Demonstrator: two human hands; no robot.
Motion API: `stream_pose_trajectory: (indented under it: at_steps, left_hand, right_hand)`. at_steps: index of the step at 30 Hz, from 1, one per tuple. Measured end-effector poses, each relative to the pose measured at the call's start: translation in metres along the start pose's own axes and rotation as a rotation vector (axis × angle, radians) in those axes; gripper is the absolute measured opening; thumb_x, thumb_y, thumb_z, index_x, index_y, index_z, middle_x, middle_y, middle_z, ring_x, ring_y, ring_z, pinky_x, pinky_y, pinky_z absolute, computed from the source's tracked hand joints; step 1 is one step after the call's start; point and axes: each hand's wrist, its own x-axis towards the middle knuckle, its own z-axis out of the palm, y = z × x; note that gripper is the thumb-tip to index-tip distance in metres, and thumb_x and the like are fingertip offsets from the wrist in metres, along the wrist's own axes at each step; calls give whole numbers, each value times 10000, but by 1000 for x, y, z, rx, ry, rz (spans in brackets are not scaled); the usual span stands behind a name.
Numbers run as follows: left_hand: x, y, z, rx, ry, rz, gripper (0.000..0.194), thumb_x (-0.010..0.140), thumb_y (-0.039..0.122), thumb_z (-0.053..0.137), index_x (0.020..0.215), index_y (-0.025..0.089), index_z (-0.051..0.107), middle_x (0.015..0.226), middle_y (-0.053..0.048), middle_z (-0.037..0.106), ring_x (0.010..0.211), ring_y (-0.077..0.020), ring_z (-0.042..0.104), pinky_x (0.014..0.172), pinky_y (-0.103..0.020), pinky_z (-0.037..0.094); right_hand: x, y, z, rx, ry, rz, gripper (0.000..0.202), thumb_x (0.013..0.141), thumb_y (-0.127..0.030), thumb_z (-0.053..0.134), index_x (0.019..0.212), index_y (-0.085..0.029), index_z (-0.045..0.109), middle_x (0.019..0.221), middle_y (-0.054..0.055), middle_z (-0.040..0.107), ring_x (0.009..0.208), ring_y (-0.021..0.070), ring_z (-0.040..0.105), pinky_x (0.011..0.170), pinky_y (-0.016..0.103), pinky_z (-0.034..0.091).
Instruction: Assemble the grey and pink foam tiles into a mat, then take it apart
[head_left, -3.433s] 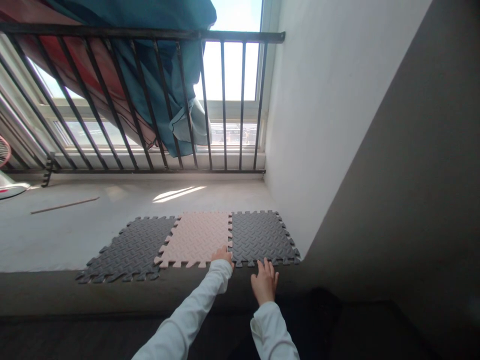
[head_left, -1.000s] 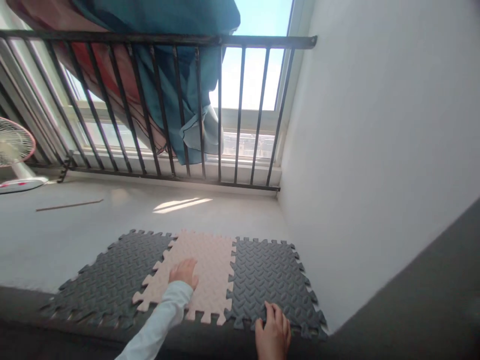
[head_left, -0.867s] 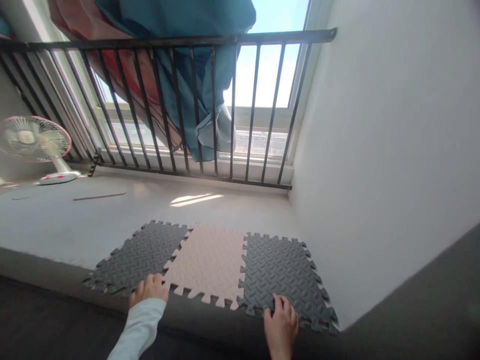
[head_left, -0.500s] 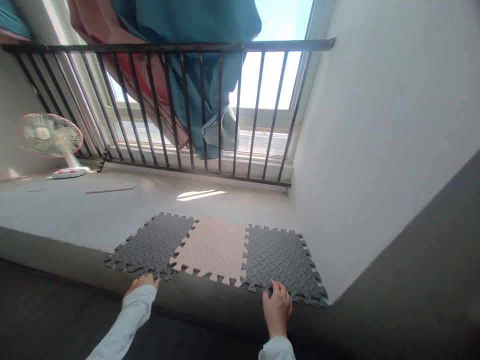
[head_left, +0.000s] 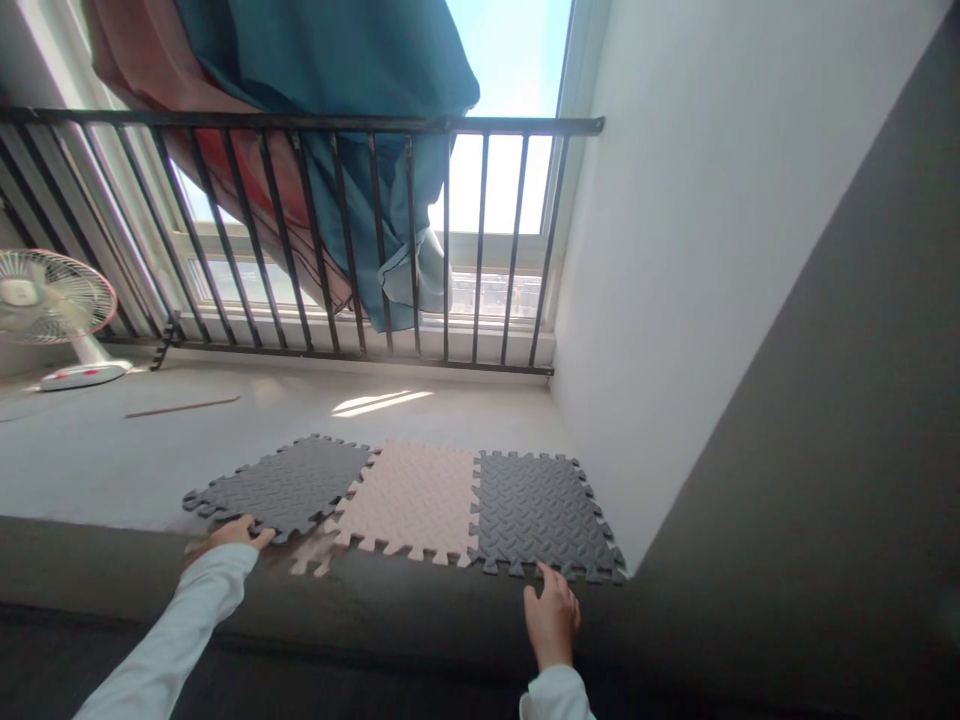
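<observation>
**Three foam puzzle tiles at the ledge's front edge, one hand at each end**

Three textured foam tiles are lying in a row on a pale ledge (head_left: 67, 475), near its right-hand wall (head_left: 645, 300). The pink tile (head_left: 416, 495) is occupying the middle. Its right side is meeting the right charcoal tile (head_left: 540, 510) along a toothed seam. The left charcoal tile (head_left: 292, 485) is adjoining on the other side, its front edge appearing raised; whether that seam is locking, cannot tell.

Left hand (head_left: 234, 535) is gripping the left charcoal tile by its front edge, fingers bending over the rim. Beside it, below that tile, blurred pinkish teeth (head_left: 311, 555) are showing; cannot tell what they belong to.

Right hand (head_left: 553, 612) is resting bent fingertips at the front edge of the right charcoal tile. Whether it is pinching the foam, cannot tell. Both forearms are wearing white sleeves (head_left: 176, 630).

Behind: a thin stick (head_left: 182, 408) is lying on the ledge, and streaks of sunlight (head_left: 382, 403) are falling near the row. A pink-rimmed fan (head_left: 86, 375) is standing far left. Teal and pink cloth (head_left: 330, 60) is hanging behind a black railing (head_left: 300, 122), in front of the window (head_left: 517, 170).
</observation>
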Motion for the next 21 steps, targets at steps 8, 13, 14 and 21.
stream_pose_trajectory:
  at_steps: [8, 13, 14, 21]
  left_hand:
    - [30, 44, -115, -89, 180, -6, 270, 679, 448, 437, 712, 189, 506, 764, -17, 591, 679, -137, 498, 662, -216, 376]
    - [25, 98, -141, -182, 316, 34, 279, 667, 446, 459, 750, 183, 500, 728, 2, 543, 630, -119, 431, 637, -231, 368]
    - [24, 108, -144, -191, 333, 39, 283, 660, 449, 470, 754, 184, 503, 731, 2, 539, 629, -121, 425, 628, -236, 364]
    - [27, 150, -159, -181, 425, 183, 298, 684, 439, 473, 759, 156, 531, 697, 7, 537, 609, -100, 395, 594, -218, 332]
  right_hand:
    - [-2, -7, -3, 24, -31, 14, 380, 713, -179, 428, 1065, -154, 567, 1106, 85, 573, 1017, 200, 509, 895, 316, 322]
    - [0, -8, 0, 46, -19, 15, 375, 702, -180, 416, 1038, -172, 580, 1088, 79, 582, 1004, 200, 517, 879, 313, 331]
    - [0, -8, 0, 49, -22, 17, 376, 701, -180, 414, 1037, -173, 580, 1089, 79, 581, 1004, 200, 516, 878, 310, 330]
    - [-2, -3, -2, 96, -25, 99, 386, 692, -199, 422, 1047, -193, 575, 1082, 104, 567, 968, 228, 528, 779, 330, 387]
